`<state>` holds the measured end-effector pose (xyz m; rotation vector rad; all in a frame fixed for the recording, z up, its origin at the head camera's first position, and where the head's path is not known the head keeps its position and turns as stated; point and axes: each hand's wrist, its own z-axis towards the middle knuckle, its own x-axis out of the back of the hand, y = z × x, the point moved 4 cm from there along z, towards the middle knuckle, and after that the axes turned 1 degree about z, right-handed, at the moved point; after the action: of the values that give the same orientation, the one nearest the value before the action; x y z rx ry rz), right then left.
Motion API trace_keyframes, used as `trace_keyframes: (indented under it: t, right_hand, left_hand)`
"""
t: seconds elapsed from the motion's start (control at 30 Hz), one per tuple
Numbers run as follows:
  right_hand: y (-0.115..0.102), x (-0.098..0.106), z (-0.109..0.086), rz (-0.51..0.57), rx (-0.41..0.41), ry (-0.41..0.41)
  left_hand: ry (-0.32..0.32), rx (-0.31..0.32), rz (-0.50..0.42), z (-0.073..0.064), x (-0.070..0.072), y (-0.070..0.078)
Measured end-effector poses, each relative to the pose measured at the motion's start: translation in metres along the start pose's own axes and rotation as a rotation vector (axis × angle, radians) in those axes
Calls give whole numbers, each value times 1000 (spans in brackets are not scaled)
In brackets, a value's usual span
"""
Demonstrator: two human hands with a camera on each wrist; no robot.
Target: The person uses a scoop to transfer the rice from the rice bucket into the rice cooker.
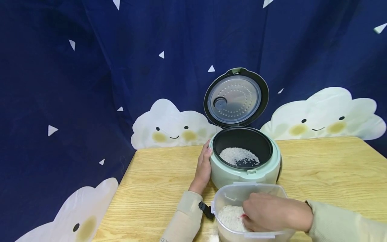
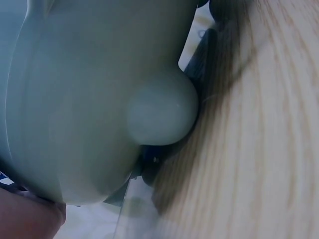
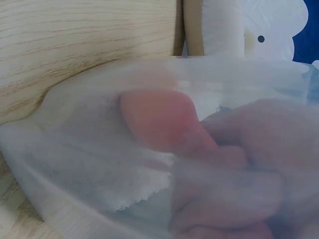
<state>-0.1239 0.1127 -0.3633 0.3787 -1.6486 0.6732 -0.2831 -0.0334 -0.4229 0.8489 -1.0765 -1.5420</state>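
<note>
A pale green rice cooker [image 1: 223, 178] stands with its lid [image 1: 237, 97] raised. White rice [image 1: 235, 154] covers part of the dark inner pot's bottom. My left hand [image 1: 203, 169] rests against the cooker's left side, fingers along its wall. Just in front of the cooker is a translucent plastic container [image 1: 225, 195] holding rice [image 1: 230, 216]. Inside it my right hand [image 1: 269, 210] grips a pinkish-red scoop [image 3: 162, 119]. In the head view the hand covers all but a sliver of the scoop; the right wrist view shows its rounded bowl blurred through the container wall.
Under everything is a light wood-grain table [image 1: 163, 174]. A dark blue curtain [image 1: 169, 80] with white triangles and smiling clouds hangs behind it. A small black device [image 1: 206, 210] sits by my left wrist, beside the container's rim.
</note>
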Motion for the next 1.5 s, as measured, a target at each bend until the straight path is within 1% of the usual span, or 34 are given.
trace_keyframes:
  t: [0.2,0.43,0.6,0.9,1.17,1.33,1.5]
  right_hand:
    - [1,1,-2,39,14,1]
    - [1,1,-3,54,10,8]
    - [0,2,-3,56,25,28]
    - [-2,5,-2,70,30,32]
    - [-3,8,-2,84,49,41]
    - [-2,9,-2,98,33,33]
    - [0,10,0,123,-6,16]
  left_hand:
    - [-3,13,-12,1,-3,1]
    - [54,92,37,2,-3,8]
    - [63,124,45,2,-5,13]
    - [69,106,32,-1,-5,16]
    - [82,111,33,1,-3,15]
    - [79,103,19,2,-3,14]
    - [88,91,12,3,-3,12]
